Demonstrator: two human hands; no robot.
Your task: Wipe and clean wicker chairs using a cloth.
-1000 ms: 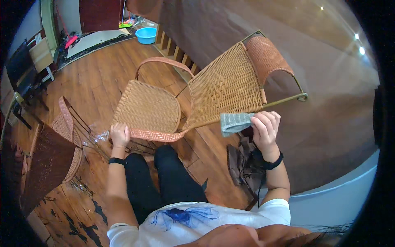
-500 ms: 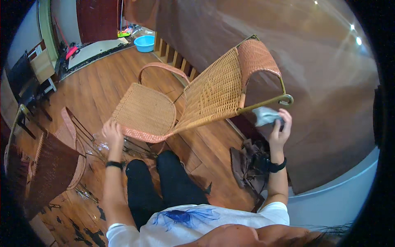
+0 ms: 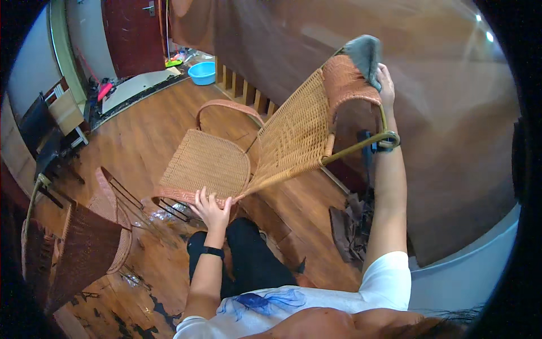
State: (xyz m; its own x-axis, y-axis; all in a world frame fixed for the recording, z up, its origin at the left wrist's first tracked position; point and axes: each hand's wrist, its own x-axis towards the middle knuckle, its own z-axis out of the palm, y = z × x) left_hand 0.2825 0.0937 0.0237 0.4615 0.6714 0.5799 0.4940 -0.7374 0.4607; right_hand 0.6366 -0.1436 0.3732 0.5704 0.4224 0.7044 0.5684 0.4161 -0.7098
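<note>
A wicker chair (image 3: 293,130) of tan weave stands in front of me, with reddish-brown armrests and a headrest (image 3: 342,79) of the same colour on a brass-toned metal frame. My left hand (image 3: 213,210) is on the near armrest (image 3: 180,195), its fingers curled over the woven edge. On the far side of the headrest, my right hand (image 3: 386,85) presses a grey-blue cloth (image 3: 366,56) over the headrest's top corner. The chair back's frame partly hides my right wrist.
Another wicker chair (image 3: 84,248), darker brown, stands at my left. A blue basin (image 3: 202,73) sits by the wooden slats (image 3: 243,89). Brown sheeting (image 3: 451,141) hangs at the right; crumpled dark material (image 3: 350,226) lies below. A black chair (image 3: 42,127) is far left.
My right hand has carried the cloth up from beside the frame's curled end to the headrest. Along the armrest, my left hand has slid toward the backrest.
</note>
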